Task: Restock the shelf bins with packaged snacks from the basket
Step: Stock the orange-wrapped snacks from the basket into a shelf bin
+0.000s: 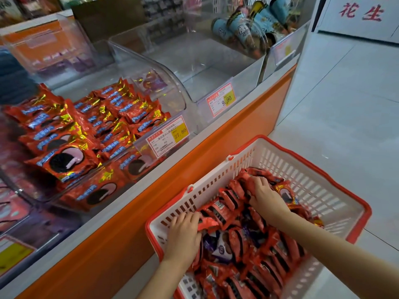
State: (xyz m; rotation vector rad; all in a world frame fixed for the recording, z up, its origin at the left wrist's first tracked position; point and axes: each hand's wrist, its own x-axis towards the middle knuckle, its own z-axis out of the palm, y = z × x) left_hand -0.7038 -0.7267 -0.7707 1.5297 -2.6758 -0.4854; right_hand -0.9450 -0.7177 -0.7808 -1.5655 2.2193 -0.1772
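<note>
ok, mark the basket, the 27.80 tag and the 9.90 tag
basket (291, 169), head view, white slatted far wall.
27.80 tag (167, 136), head view, middle of the label.
9.90 tag (220, 99), head view, middle of the label.

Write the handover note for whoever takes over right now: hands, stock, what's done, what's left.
Hands: the left hand grips red packs at the basket's near-left side. The right hand grips more of them further in.
Stock: the basket sits beside the orange shelf front, heaped with red packs and a few purple packs.
Done: the bin tagged 27.80 is piled with red packs.
Left: the bin tagged 9.90 shows no packs, and the basket load is not yet shelved.
</note>
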